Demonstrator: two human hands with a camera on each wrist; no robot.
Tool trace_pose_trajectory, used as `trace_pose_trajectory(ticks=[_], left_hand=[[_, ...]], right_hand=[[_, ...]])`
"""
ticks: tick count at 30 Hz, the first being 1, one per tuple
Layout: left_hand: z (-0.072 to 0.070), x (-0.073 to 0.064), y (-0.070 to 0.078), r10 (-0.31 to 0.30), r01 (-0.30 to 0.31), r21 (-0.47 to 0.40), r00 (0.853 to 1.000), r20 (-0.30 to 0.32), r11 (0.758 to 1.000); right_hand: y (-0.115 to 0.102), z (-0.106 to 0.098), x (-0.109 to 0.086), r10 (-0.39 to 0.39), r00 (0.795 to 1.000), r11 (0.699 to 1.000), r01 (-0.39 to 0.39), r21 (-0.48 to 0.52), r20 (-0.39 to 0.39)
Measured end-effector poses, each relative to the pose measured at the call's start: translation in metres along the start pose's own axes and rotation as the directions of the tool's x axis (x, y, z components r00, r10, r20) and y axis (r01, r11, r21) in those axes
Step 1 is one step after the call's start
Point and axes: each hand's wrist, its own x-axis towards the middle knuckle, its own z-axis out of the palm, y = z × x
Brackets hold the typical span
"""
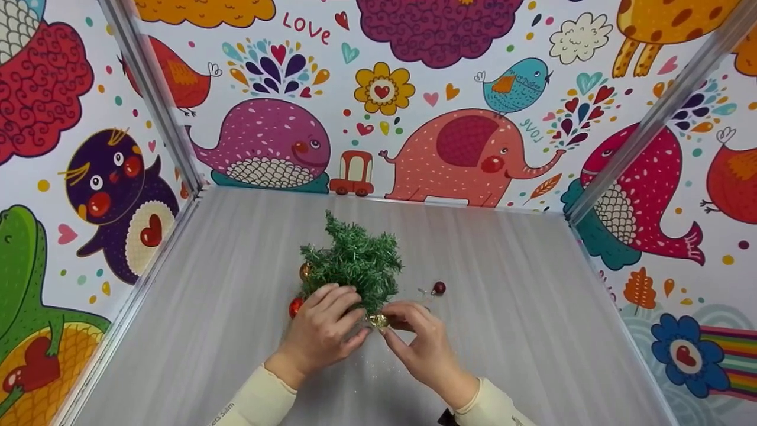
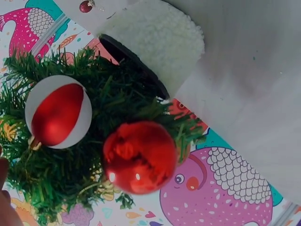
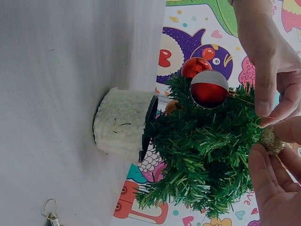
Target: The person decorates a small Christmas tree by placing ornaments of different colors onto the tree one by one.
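Note:
A small green artificial Christmas tree point(image 1: 361, 260) stands in front of me, its white fleecy pot point(image 3: 121, 123) visible in the wrist views. My right hand point(image 1: 427, 346) pinches a glittery gold ball point(image 3: 271, 140) between thumb and fingers, close against the branches near the tip. On the tree's left side is my left hand point(image 1: 325, 328); its thumb and finger pinch a thin gold string point(image 3: 269, 117) just above that ball. A red-and-white ball point(image 2: 59, 111) and a shiny red ball point(image 2: 140, 157) hang on the branches. Another ornament, an orange-gold ball point(image 1: 305, 271), sits at the left.
To the right of the tree, a dark red ball point(image 1: 438, 288) lies on the grey tabletop point(image 1: 520, 331). Specks of glitter are scattered near my hands. Printed cartoon panels point(image 1: 266, 145) enclose the table at the back and both sides, with metal posts point(image 1: 157, 94) at the corners.

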Motion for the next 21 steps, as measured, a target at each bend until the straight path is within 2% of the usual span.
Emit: trace_pose_trajectory(ticks=[5, 10, 15, 21], left_hand=[[0.000, 0.001, 0.000, 0.009, -0.009, -0.004, 0.999, -0.047, 1.000], [-0.004, 0.001, -0.003, -0.045, 0.042, -0.041, 0.996, -0.077, 0.998], [-0.005, 0.002, -0.004, -0.071, 0.069, -0.044, 0.997, -0.042, 0.997], [-0.005, 0.002, -0.003, -0.095, 0.097, -0.041, 0.995, 0.032, 0.994]], right_hand=[[0.002, 0.002, -0.001, 0.001, 1.000, 1.000, -0.001, 0.004, -0.005], [0.006, 0.006, -0.006, 0.021, 1.000, 0.999, -0.021, -0.040, 0.008], [0.010, 0.013, -0.013, 0.028, 0.999, 0.992, -0.023, -0.123, 0.039], [0.015, 0.019, -0.015, -0.055, 0.998, 0.982, 0.060, -0.179, 0.030]])
